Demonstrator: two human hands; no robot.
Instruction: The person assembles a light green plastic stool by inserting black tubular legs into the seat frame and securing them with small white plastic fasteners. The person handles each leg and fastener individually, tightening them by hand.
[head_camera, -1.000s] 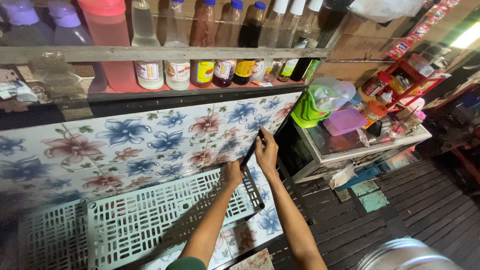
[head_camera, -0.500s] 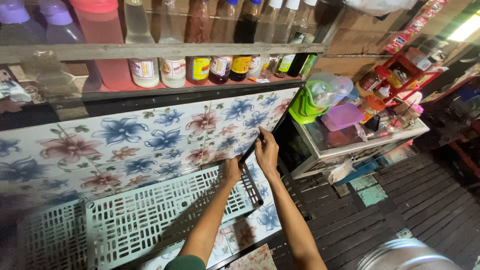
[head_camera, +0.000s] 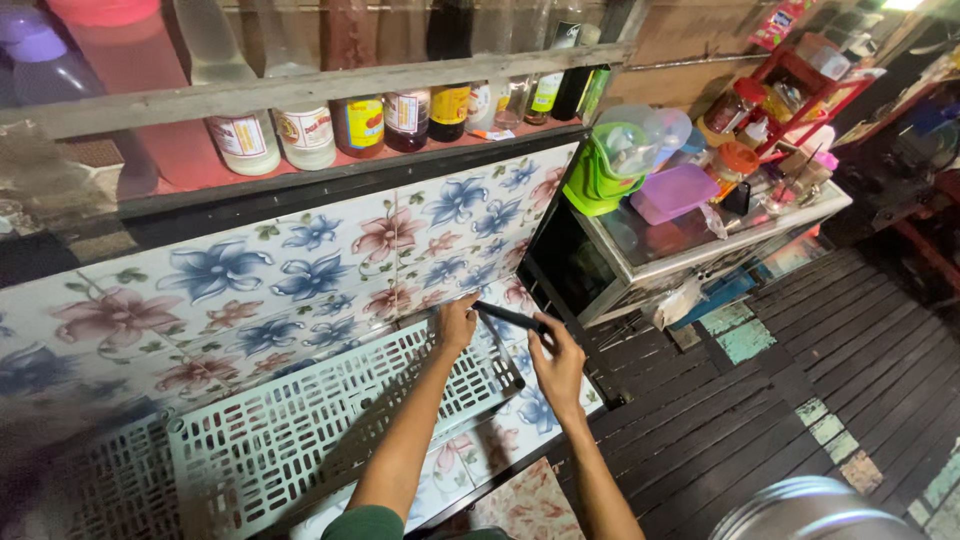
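Overhead, bottles (head_camera: 357, 122) of dark and pale liquids, both hands (head_camera: 505, 340) gripping a black rod (head_camera: 510, 318), pale slotted rack (head_camera: 300, 430) below

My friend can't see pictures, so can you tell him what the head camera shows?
Two bare hands hold a thin dark tool: the left hand and right hand grip the dark tool over a pale green slotted rack leaning on flower-patterned tiles. Above, a wooden shelf holds sauce bottles; a glass cabinet stands to the right.
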